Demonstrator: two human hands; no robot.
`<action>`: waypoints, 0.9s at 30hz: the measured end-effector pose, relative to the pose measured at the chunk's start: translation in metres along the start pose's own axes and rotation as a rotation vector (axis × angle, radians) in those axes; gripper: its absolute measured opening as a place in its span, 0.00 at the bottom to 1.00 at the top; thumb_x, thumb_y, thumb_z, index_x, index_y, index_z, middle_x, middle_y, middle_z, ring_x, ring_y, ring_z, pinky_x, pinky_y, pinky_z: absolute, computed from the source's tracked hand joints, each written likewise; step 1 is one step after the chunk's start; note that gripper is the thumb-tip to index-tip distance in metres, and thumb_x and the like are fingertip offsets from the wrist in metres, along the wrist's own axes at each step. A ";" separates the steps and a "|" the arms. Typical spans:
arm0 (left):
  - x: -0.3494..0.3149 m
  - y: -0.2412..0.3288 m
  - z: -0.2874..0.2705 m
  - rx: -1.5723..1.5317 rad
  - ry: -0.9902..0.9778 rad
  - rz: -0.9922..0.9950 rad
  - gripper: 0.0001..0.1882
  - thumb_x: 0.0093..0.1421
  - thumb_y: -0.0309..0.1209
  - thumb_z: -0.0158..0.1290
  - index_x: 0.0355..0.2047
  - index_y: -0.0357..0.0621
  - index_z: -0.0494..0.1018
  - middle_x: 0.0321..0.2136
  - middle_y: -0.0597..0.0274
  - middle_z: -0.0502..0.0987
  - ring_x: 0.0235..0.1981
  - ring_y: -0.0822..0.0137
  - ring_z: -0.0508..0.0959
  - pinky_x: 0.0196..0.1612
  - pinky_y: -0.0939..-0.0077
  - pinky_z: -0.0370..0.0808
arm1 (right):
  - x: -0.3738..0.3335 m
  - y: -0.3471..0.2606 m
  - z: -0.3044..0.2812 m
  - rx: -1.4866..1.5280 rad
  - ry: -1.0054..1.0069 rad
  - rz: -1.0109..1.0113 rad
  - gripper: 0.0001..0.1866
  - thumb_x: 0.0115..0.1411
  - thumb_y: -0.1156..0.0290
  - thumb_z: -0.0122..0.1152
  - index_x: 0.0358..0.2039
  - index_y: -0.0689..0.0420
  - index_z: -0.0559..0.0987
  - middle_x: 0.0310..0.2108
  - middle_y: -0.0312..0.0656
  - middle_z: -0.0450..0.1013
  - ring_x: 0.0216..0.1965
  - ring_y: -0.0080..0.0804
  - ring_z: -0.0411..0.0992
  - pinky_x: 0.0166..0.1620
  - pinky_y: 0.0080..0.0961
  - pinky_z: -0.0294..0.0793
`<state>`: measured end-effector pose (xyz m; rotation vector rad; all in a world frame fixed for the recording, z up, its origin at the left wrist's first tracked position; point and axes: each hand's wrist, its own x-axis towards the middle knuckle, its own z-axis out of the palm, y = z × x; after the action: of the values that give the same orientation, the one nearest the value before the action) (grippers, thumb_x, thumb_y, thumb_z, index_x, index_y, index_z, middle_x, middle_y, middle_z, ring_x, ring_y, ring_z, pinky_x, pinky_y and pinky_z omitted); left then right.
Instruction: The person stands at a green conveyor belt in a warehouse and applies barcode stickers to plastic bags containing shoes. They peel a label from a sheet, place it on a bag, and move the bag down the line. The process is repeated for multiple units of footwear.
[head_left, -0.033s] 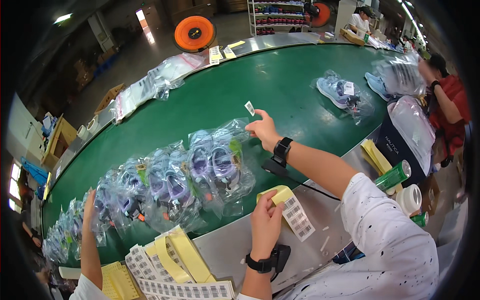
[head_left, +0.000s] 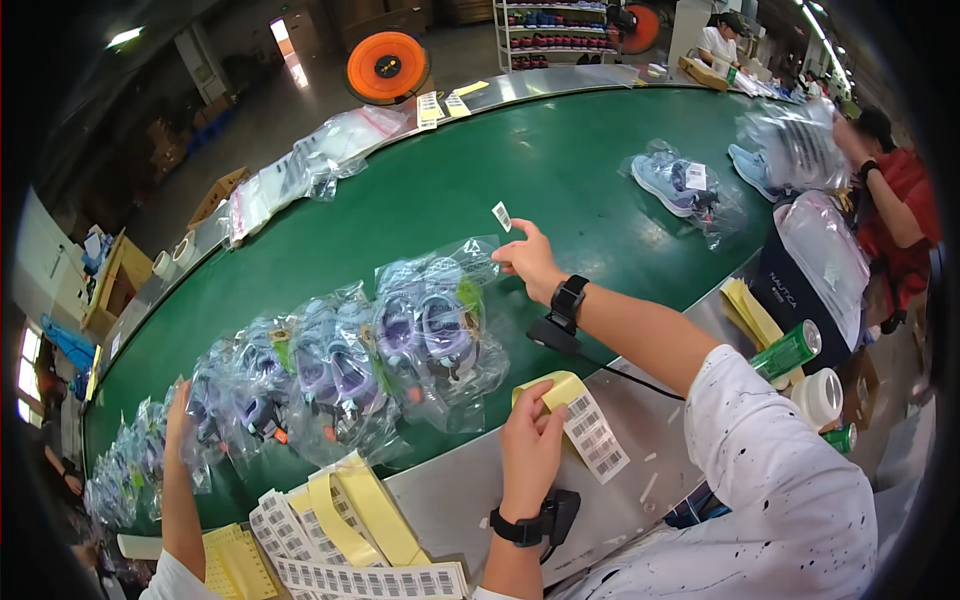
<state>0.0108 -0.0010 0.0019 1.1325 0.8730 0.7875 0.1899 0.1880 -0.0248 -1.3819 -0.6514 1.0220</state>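
Note:
My right hand (head_left: 535, 265) reaches out over the green belt (head_left: 480, 170). A small white barcode sticker (head_left: 502, 215) is stuck at the tip of its index finger; the other fingers are curled. Just left of that hand lies a pair of light blue shoes (head_left: 400, 335) in a clear plastic bag, first in a row of several bagged pairs. Close to the belt's near edge, my left hand (head_left: 530, 450) pinches a strip of barcode labels (head_left: 597, 440) with a curled yellow backing.
Another person's arm (head_left: 182, 490) reaches to the row at left. More label sheets (head_left: 360, 580) lie on the metal edge. At right are a bagged pair (head_left: 675, 185), a green can (head_left: 785, 352), a dark box (head_left: 800, 285) and a co-worker in red (head_left: 900, 200).

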 end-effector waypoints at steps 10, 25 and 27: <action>-0.001 0.001 0.000 -0.027 0.022 -0.012 0.18 0.58 0.21 0.51 0.49 0.34 0.67 0.39 0.52 0.78 0.33 0.74 0.78 0.37 0.82 0.72 | 0.025 -0.023 -0.001 -0.066 -0.001 0.092 0.06 0.50 0.75 0.64 0.28 0.57 0.74 0.29 0.39 0.71 0.32 0.27 0.68 0.35 0.26 0.66; -0.003 0.005 -0.003 0.295 -0.051 -0.009 0.16 0.56 0.21 0.51 0.46 0.34 0.69 0.35 0.53 0.79 0.32 0.71 0.79 0.34 0.81 0.74 | -0.009 -0.008 -0.010 -0.054 -0.160 0.204 0.15 0.55 0.75 0.60 0.42 0.62 0.68 0.28 0.44 0.73 0.26 0.29 0.73 0.28 0.26 0.78; -0.008 0.007 -0.005 0.438 -0.104 0.019 0.15 0.56 0.22 0.52 0.45 0.34 0.70 0.33 0.50 0.79 0.30 0.66 0.80 0.34 0.78 0.74 | -0.047 0.008 0.002 -0.083 -0.372 0.395 0.10 0.56 0.70 0.61 0.34 0.62 0.72 0.29 0.42 0.73 0.28 0.28 0.73 0.32 0.26 0.77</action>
<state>0.0021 -0.0041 0.0089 1.5541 0.9745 0.5583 0.1650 0.1469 -0.0236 -1.4376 -0.7116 1.6086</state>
